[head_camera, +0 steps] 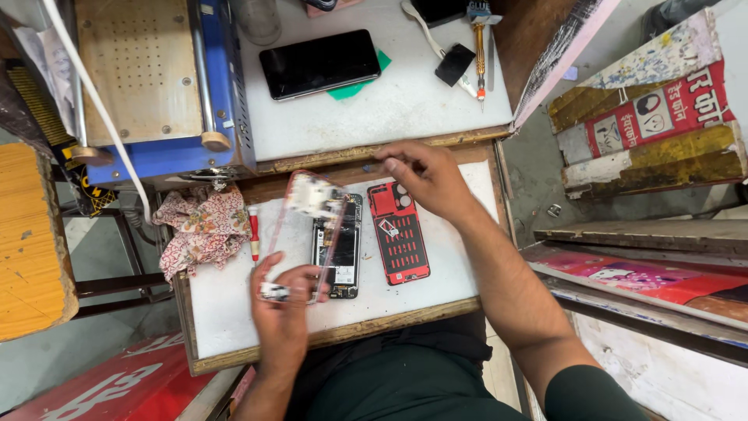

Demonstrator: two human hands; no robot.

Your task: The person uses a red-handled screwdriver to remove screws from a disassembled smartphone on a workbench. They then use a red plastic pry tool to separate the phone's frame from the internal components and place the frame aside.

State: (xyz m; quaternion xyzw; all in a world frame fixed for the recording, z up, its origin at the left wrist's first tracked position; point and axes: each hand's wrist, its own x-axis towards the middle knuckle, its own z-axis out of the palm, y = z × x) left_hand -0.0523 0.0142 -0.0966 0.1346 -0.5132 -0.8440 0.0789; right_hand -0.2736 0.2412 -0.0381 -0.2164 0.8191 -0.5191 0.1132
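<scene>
Fingers of my left hand [282,306] pinch a clear phone cover [305,234], tilted above the opened phone [338,246] on the white board [226,296]. My right hand [425,178] hovers half-curled, empty, over the red back panel [398,232]. Floral rag [204,228] lies left; a screwdriver [254,232] just beside.

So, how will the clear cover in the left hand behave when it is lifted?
The clear cover looks thin, so probably light and a little bendy. The left hand grips only its lower end, so the top may wobble. Its glossy surface may be slippery.
</scene>
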